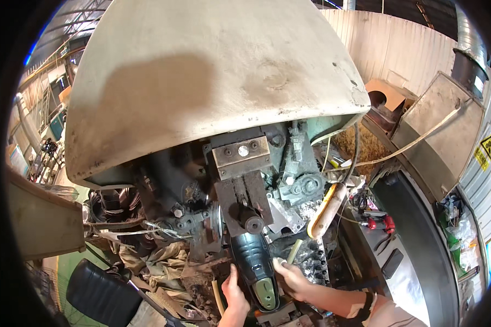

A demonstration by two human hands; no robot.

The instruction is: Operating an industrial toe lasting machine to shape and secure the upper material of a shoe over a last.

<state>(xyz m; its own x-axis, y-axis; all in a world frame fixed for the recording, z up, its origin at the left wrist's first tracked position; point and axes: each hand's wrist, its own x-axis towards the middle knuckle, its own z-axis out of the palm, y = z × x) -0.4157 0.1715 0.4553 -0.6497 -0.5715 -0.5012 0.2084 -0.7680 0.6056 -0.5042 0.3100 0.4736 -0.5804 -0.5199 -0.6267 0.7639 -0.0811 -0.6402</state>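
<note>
Wristband (361,306), dark, on the right forearm at the lower edge. Left hand (235,298) at the near left flank of a black shoe (251,256): thumb raised alongside it, other fingers mostly hidden; cannot tell whether they close on it. Right hand (293,280) at the opposite flank, fingertips against the shoe's edge; grip underneath hidden, so closure cannot be told.

Shoe position: between the two hands, glossy, lengthwise to the view, olive-green plate (265,294) at its near end, far end below a round steel stud (251,223). Stud-to-shoe contact unclear.

Lower left: black padded seat (101,294); crumpled tan cloth (153,264) beyond it. Pale green strip (294,251) just beyond the right hand.

Farther: dark slotted machine block (244,193) above the stud; yellow-edged tool (326,211) hanging by a cable to its right. Desk (409,286) at right carries a dark flat rectangular item (392,264) and a red tool (386,224). Large off-white hood (229,60) overhead. Farthest right: corrugated wall (477,174), yellow warning sign (487,145).
</note>
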